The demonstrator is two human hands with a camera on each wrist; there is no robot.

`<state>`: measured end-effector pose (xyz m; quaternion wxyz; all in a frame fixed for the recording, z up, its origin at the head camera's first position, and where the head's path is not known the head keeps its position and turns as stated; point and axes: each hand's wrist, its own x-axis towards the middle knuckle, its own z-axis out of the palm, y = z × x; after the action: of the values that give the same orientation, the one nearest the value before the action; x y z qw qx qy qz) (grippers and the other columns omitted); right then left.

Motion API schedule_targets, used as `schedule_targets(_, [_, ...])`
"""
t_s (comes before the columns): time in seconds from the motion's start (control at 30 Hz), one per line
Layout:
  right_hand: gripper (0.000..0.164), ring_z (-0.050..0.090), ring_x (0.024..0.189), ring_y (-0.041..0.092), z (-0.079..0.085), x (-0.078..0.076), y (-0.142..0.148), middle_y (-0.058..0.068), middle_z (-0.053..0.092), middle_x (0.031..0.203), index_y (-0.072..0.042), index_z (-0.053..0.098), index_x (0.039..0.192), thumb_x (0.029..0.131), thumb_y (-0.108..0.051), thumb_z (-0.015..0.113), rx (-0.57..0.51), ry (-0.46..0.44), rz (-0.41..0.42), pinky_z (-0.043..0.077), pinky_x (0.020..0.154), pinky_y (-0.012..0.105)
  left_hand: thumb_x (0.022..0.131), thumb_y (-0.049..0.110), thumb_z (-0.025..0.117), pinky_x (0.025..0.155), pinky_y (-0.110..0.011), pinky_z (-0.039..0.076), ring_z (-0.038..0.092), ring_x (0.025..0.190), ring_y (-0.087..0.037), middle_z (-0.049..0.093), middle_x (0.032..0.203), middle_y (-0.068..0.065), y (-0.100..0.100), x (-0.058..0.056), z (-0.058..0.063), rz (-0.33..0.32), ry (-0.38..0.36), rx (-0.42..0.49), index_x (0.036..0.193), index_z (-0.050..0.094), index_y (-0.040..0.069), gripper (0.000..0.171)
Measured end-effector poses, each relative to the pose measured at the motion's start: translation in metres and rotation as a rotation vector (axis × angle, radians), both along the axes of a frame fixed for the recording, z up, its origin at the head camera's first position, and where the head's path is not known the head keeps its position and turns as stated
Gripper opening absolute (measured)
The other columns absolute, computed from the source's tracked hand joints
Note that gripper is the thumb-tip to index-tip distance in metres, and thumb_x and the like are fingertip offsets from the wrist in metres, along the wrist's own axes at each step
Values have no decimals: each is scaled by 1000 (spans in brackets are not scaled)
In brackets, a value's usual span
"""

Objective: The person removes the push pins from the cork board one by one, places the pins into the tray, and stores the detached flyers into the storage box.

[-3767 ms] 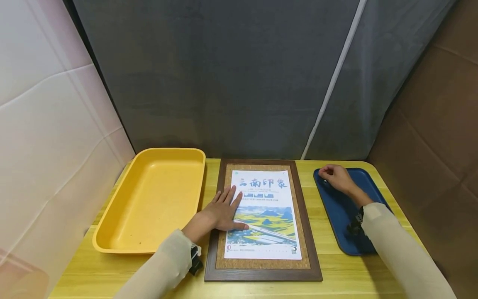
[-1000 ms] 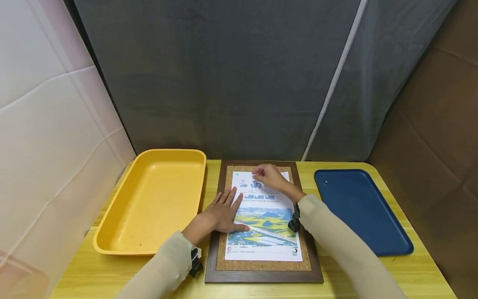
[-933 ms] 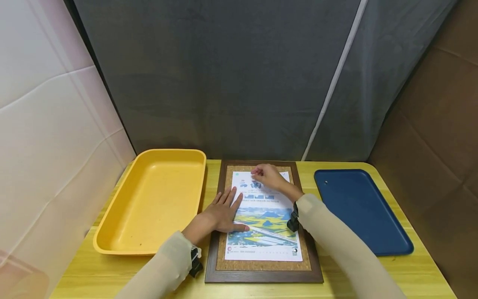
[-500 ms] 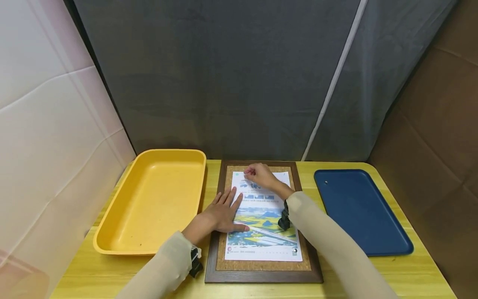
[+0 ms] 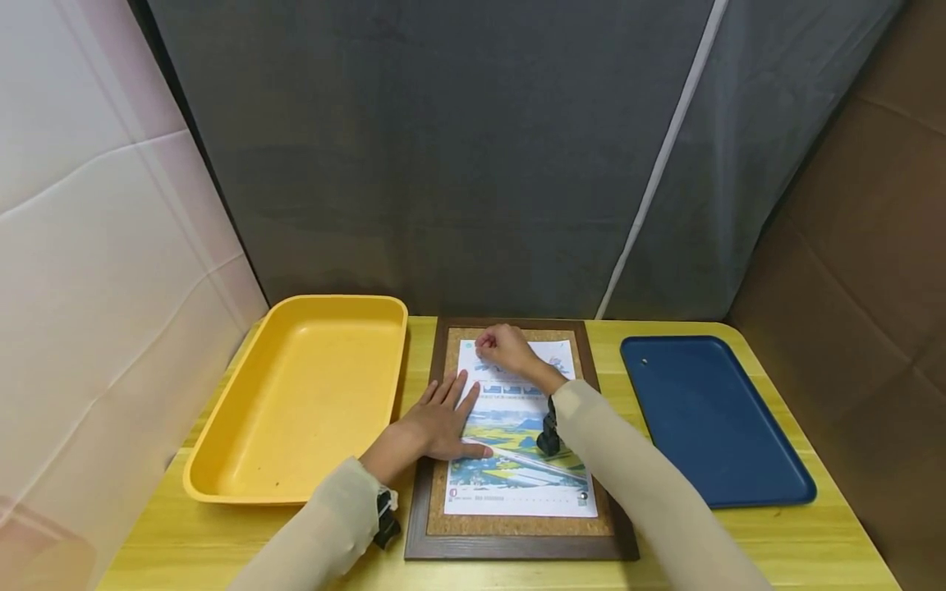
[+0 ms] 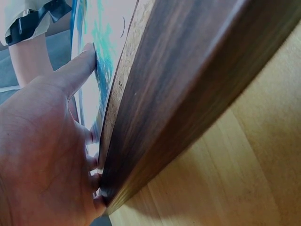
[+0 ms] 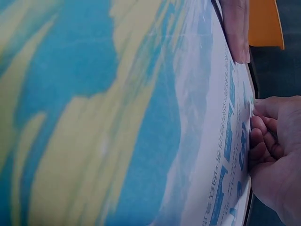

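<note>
The poster (image 5: pixel 513 427) lies on the framed corkboard (image 5: pixel 521 526) in the middle of the bench (image 5: pixel 776 546), between a yellow tray (image 5: pixel 296 402) and a blue tray (image 5: pixel 720 419). Its large blue Chinese title is mostly covered by the right hand (image 5: pixel 506 347); 3.8 s ago it read plainly as 云南印象. Three small blue panels run beneath it, and the right-wrist view shows rows of Chinese print close up, with a plus sign among blurred characters. The bottom line of lettering is too small to read; near its right end sit a printed code and a small round spot (image 5: pixel 584 496).

The left hand (image 5: pixel 439 423) lies flat, fingers spread, on the poster's left side, grasping nothing. The right hand's fingers are curled near the top-left corner, thumb and forefinger close together — whether something is pinched there I cannot tell. The right sleeve (image 5: pixel 636 468) and a black wrist device (image 5: pixel 548 435) hide part of the landscape print and the board's right edge; both sleeves are cut off below.

Since 3.8 s ago the right hand has gone from the blue tray to the poster, and over the last second it has slid leftward. A small shiny stud (image 5: pixel 644 362) remains in that tray — the left hand has stayed put.
</note>
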<state>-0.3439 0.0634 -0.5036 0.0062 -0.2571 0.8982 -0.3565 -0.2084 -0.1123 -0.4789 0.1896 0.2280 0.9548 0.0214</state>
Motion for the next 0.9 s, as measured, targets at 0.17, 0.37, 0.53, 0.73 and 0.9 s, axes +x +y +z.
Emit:
schedule_targets(0.17, [9, 63, 78, 14, 0, -1, -4, 9, 74, 89, 1, 78, 100, 96, -5, 72, 5, -13, -17, 53, 75, 26, 91, 83, 55, 132, -54, 8, 2, 165, -35, -1, 178, -15, 1, -1, -1, 0, 3, -9, 172, 13, 13, 114])
schedule_targets(0.37, [10, 62, 77, 12, -1, -5, -9, 9, 75, 89, 2, 78, 102, 97, -5, 71, 8, -21, -24, 53, 75, 26, 92, 82, 54, 132, -54, 7, 1, 165, -33, -2, 179, -14, 2, -2, 1, -3, -1, -20, 172, 13, 14, 113])
schedule_targets(0.53, [10, 58, 73, 9, -2, -5, -12, 8, 74, 85, 2, 78, 101, 97, -4, 71, 0, -33, -40, 50, 72, 23, 92, 82, 54, 132, -54, 7, 2, 165, -33, -1, 179, -14, 2, -1, 2, -2, -5, -21, 172, 13, 14, 112])
schedule_targets(0.73, [11, 61, 74, 11, -1, -6, -15, 10, 75, 88, 2, 79, 102, 98, -2, 70, 6, -52, -75, 51, 72, 23, 92, 82, 54, 132, -53, 7, 1, 165, -33, -2, 179, -14, 1, -1, 2, 0, -6, -22, 172, 12, 14, 112])
schedule_targets(0.9, [11, 62, 74, 12, -1, -6, -17, 10, 77, 88, 1, 80, 101, 97, -3, 70, 12, -49, -97, 52, 73, 24, 92, 82, 54, 132, -53, 7, 1, 165, -33, -2, 179, -14, 1, -1, 2, -4, -6, -19, 172, 12, 14, 113])
